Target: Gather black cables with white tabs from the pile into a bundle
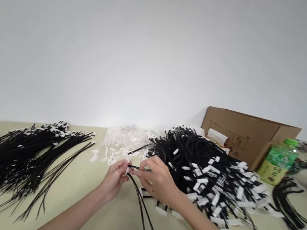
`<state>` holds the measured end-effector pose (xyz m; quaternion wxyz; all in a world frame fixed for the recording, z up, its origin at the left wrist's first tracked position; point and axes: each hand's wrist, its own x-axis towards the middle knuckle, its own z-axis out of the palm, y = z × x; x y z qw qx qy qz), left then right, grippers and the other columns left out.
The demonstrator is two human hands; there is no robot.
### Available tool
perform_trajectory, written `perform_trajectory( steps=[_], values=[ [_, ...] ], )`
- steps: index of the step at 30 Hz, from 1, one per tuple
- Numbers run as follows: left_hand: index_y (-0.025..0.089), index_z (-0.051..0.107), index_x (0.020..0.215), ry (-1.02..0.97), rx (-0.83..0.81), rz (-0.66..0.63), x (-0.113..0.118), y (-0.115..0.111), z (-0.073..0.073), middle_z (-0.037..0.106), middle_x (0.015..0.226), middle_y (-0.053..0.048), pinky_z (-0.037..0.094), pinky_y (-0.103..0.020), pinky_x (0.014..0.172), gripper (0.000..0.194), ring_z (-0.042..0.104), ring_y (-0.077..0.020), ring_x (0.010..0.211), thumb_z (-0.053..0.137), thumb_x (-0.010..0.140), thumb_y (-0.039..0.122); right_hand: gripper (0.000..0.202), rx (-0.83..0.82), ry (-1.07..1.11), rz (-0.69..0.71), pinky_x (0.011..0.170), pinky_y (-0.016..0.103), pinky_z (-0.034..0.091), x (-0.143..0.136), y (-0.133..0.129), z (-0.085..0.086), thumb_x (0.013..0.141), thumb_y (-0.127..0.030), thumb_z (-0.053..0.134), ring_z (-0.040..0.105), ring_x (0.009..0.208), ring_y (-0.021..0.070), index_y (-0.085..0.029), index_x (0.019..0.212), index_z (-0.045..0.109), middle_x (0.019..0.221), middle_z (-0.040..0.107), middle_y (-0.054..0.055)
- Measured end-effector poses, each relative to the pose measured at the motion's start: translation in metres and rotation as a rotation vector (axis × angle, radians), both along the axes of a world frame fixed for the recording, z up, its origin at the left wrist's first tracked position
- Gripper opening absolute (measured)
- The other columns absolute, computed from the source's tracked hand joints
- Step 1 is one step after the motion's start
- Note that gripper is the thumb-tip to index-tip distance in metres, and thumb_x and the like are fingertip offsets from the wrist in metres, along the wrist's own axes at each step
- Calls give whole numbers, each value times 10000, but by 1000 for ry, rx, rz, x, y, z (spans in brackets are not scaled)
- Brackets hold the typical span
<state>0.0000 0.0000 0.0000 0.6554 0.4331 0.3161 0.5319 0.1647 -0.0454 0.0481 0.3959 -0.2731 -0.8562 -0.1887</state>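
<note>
Near the middle of the table, my left hand [115, 177] pinches a small white connector [127, 170]. My right hand [157, 179] is just to its right, its fingers closed on thin black wires [138, 168] that run to the connector. More black wires [143, 208] hang from the connector toward the table's front edge. Behind my hands, loose white connectors [113, 153] lie by a clear plastic bag [126, 137]. The fingertips partly hide the connector.
A large heap of black cables with white connectors [206, 168] lies on the right, and bundled black wires [21, 155] on the left. Behind the heap are a cardboard box [239, 134] and a green-capped bottle [278, 163]. More cables [289, 202] lie at far right.
</note>
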Motion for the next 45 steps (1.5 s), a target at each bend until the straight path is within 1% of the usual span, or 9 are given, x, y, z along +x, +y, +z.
perform_trajectory(
  steps=[3, 6, 10, 14, 17, 24, 35, 41, 45],
  values=[
    [136, 595, 734, -21, -28, -11, 0, 0, -1, 586, 627, -13, 289, -157, 431, 288, 477, -74, 532, 694, 624, 383, 234, 1, -66, -33, 681, 292, 361, -2, 12, -27, 752, -94, 527, 437, 807, 152, -236, 926, 592, 901, 549, 28],
    [136, 596, 749, -30, -55, -29, 2, 0, -4, 597, 636, -25, 294, -170, 436, 299, 493, -90, 544, 688, 628, 393, 307, 5, -116, -6, 709, 302, 353, 1, 12, -35, 735, -81, 505, 435, 843, 158, -208, 1010, 556, 937, 548, 38],
    [132, 592, 757, -26, -76, -24, 4, -1, -5, 585, 627, -28, 301, -182, 444, 297, 490, -100, 550, 686, 631, 384, 322, -10, -132, -24, 749, 326, 348, 3, 7, -33, 723, -111, 510, 430, 856, 170, -172, 1038, 543, 949, 557, 46],
    [134, 603, 734, 13, -64, 3, 5, -4, -3, 570, 647, -19, 328, -190, 484, 276, 496, -106, 596, 673, 644, 386, 195, 132, -212, -119, 777, 330, 318, 3, 5, -34, 803, -130, 486, 437, 858, 155, -145, 979, 566, 921, 589, 38],
    [139, 607, 716, 41, -60, 16, 7, -7, -1, 557, 634, -9, 321, -196, 492, 276, 485, -105, 597, 663, 648, 400, 154, 189, -264, -144, 759, 312, 312, 2, 3, -38, 838, -101, 460, 437, 843, 132, -126, 938, 574, 907, 601, 24],
    [149, 615, 721, -29, -140, -67, 11, -12, 0, 547, 638, 7, 311, -195, 507, 279, 469, -96, 602, 716, 592, 375, 154, 168, -188, -134, 724, 299, 321, 5, 4, -41, 847, -131, 484, 440, 768, 116, -158, 968, 576, 826, 607, 5],
    [168, 604, 713, -24, -124, -150, 12, -12, -2, 555, 667, 6, 336, -205, 534, 249, 480, -106, 611, 703, 615, 375, 166, 131, -124, -102, 732, 295, 322, 9, 7, -46, 832, -138, 513, 440, 754, 113, -194, 971, 583, 805, 604, -2],
    [166, 610, 720, -32, -112, -183, 12, -12, -4, 539, 673, 8, 353, -210, 564, 229, 473, -102, 614, 681, 646, 370, 139, 139, -72, -99, 708, 284, 327, 5, 7, -43, 812, -123, 534, 433, 740, 112, -189, 919, 594, 774, 605, -12],
    [170, 620, 704, -18, -103, -174, 13, -13, -3, 540, 657, 8, 368, -215, 598, 218, 482, -115, 637, 683, 643, 369, 138, 137, -100, -94, 713, 278, 333, 5, 7, -40, 828, -128, 516, 442, 762, 110, -187, 927, 592, 786, 603, -6]
  ],
)
